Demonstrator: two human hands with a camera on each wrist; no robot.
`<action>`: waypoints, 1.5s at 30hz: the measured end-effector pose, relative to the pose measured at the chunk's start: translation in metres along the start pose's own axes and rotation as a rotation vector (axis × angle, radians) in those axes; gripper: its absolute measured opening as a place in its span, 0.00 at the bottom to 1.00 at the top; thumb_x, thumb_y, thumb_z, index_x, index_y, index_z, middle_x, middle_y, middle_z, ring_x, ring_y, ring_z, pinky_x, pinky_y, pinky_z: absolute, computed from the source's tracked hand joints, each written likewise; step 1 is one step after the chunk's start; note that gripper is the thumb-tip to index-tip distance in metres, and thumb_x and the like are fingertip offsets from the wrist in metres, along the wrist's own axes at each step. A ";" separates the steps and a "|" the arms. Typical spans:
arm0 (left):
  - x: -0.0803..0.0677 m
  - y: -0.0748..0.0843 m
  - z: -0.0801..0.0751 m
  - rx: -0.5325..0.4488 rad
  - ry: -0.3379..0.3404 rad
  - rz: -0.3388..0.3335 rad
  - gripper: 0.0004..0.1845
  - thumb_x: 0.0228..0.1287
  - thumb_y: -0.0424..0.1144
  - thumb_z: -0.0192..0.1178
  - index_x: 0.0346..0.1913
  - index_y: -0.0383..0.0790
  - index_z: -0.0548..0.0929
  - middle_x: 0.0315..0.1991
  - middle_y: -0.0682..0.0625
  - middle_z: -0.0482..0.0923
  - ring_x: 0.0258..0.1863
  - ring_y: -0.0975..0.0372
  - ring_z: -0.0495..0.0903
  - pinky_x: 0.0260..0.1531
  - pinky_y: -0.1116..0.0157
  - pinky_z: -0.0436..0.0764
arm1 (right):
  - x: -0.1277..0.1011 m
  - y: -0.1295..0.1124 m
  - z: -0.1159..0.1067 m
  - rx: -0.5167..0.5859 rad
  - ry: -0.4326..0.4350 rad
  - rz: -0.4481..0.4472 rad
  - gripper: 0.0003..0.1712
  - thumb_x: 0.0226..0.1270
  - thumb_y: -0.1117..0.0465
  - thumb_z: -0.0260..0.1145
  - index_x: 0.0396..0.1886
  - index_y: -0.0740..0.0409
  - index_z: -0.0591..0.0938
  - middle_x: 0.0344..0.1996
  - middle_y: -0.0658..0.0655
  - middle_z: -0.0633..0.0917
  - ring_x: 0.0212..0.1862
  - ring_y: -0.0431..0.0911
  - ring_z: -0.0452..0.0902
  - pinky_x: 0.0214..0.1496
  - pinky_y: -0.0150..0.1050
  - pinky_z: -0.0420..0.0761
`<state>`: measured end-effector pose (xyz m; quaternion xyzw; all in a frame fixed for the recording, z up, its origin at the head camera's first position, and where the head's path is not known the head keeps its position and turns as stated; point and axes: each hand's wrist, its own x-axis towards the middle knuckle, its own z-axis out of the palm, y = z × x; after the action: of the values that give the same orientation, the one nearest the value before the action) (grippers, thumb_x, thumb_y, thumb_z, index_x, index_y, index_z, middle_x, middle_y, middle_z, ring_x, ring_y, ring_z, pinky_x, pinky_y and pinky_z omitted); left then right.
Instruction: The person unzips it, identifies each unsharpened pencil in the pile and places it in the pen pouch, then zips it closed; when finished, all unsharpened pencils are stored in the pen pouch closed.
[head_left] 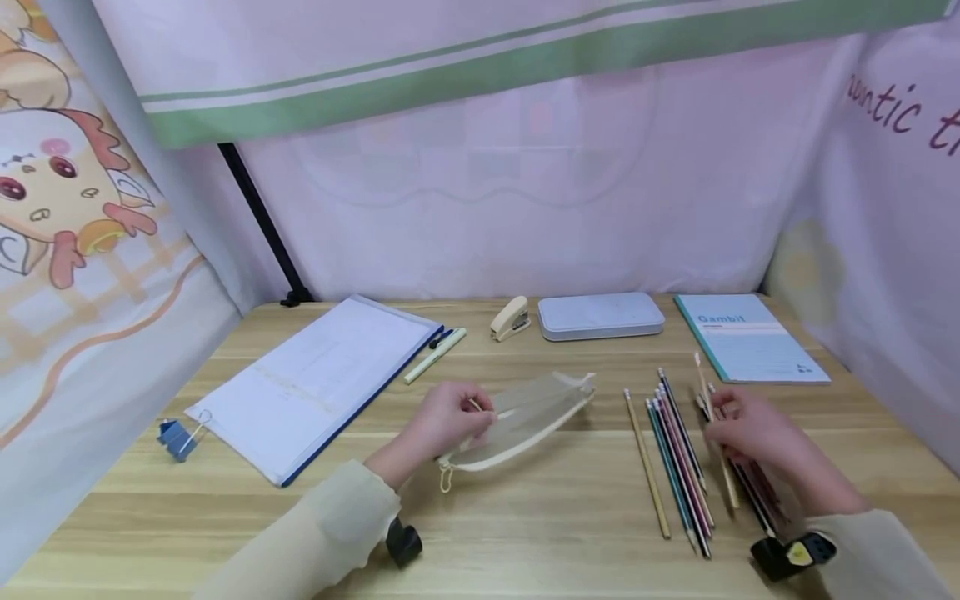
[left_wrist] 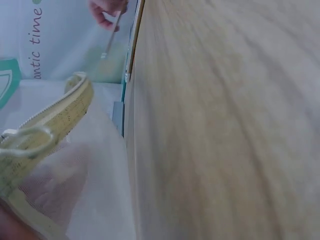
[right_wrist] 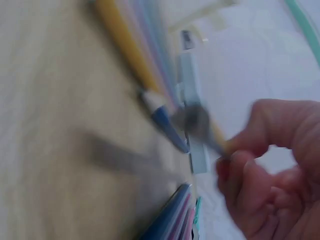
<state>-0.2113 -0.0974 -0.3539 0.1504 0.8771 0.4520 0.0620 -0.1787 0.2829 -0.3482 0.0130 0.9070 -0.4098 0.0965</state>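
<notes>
Fingers (head_left: 468, 408) of the left hand (head_left: 442, 421) pinch the mesh pouch (head_left: 525, 417) mouth open, while the right hand (head_left: 750, 429) grips one pencil (head_left: 716, 425) lifted from the pencil row (head_left: 678, 458), probably ready for loading.

I see a light wooden tabletop (head_left: 525, 533) with the grain running from side to side. On its left part lies a white document folder (head_left: 318, 379) with a dark blue edge, and a blue binder clip (head_left: 177, 437) lies just beside its near corner. A pale green pen (head_left: 435, 355) lies along the folder's right edge. At the back stand a cream stapler (head_left: 510, 317), a grey flat tin case (head_left: 600, 315) and a light blue notebook (head_left: 750, 337). In the middle lies a clear mesh pouch (head_left: 525, 417) with a cream zipper. To the right, a row of pencils (head_left: 675, 458) lies side by side
</notes>
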 end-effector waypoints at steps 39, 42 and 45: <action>-0.003 0.028 0.038 -0.130 0.146 0.201 0.07 0.61 0.31 0.55 0.28 0.33 0.79 0.21 0.47 0.79 0.17 0.68 0.74 0.16 0.72 0.76 | 0.018 -0.116 0.153 0.773 -0.002 -0.003 0.30 0.52 0.74 0.59 0.56 0.70 0.61 0.17 0.57 0.80 0.18 0.41 0.77 0.21 0.31 0.80; -0.003 0.029 0.038 -0.143 0.134 0.198 0.06 0.61 0.31 0.55 0.28 0.33 0.79 0.20 0.46 0.78 0.16 0.67 0.74 0.15 0.72 0.77 | 0.018 -0.113 0.148 0.768 -0.002 0.011 0.30 0.54 0.73 0.59 0.57 0.70 0.60 0.20 0.58 0.80 0.20 0.42 0.78 0.24 0.32 0.81; -0.003 0.028 0.038 -0.153 0.124 0.171 0.06 0.61 0.31 0.56 0.28 0.34 0.78 0.20 0.47 0.78 0.17 0.67 0.75 0.16 0.71 0.77 | 0.016 -0.108 0.133 0.759 0.000 -0.002 0.29 0.57 0.73 0.59 0.58 0.70 0.60 0.23 0.58 0.81 0.22 0.41 0.79 0.28 0.33 0.82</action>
<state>-0.1932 -0.0538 -0.3533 0.1913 0.8261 0.5297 -0.0200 -0.1837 0.1106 -0.3571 0.0468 0.6907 -0.7166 0.0846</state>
